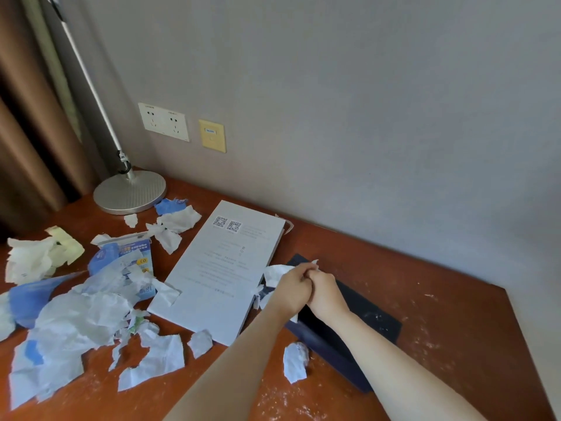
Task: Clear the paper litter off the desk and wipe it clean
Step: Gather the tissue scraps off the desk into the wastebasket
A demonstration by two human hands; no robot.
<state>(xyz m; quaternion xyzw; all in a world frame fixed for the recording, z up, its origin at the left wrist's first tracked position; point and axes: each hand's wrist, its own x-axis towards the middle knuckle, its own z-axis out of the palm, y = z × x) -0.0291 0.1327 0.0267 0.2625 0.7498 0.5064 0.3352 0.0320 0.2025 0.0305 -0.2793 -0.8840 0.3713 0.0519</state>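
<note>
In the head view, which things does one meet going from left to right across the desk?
Pile of torn paper → white printed board → the two hands, joined around a paper scrap → dark blue folder → bare desk with white crumbs.

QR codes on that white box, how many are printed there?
2. Both sit side by side near the far end of the white box: the left QR code and the right QR code. The box's underside is hidden, so others may exist.

Hotel-type rm, wooden desk [425, 299], lamp [130, 192], wall sockets [164, 121] (curtain [30, 132] beside)
</note>
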